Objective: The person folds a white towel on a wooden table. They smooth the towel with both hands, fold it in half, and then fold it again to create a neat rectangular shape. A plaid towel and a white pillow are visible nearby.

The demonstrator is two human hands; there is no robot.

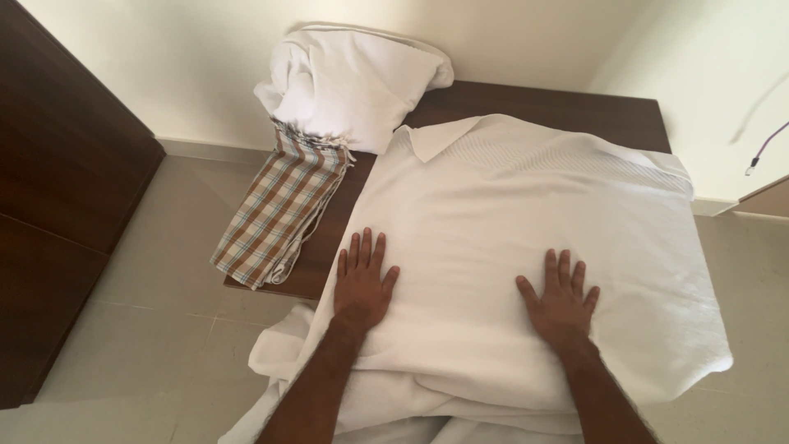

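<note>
Floor (148, 271): pale grey tiles lie under and around everything.
Wall (189, 74): it is cream and stands behind the far edge of the counter.
Wardrobe (57, 173): a dark brown wooden side stands at the left, well apart from the counter.
Counter (575, 105): it is dark brown wood. Most of it is hidden under cloth. Its far edge and a strip by its left edge show.
White towel (526, 214): it is big and lies spread flat over most of the counter. Its near part hangs over the near edge in folds. A small flap is turned back near the far left corner.
White bundle (353, 78): a crumpled white cloth sits on the far left corner and leans on the wall.
Checked cloth (279, 210): it is folded, with brown and blue squares. It lies along the left edge, partly off it, just beside the towel.
Left hand (362, 284): it rests flat on the towel near its left side. The fingers (364, 251) are open and spread, gripping nothing.
Right hand (561, 298): it rests flat on the towel too, well apart from the left hand. The fingers (564, 267) are open and spread.
</note>
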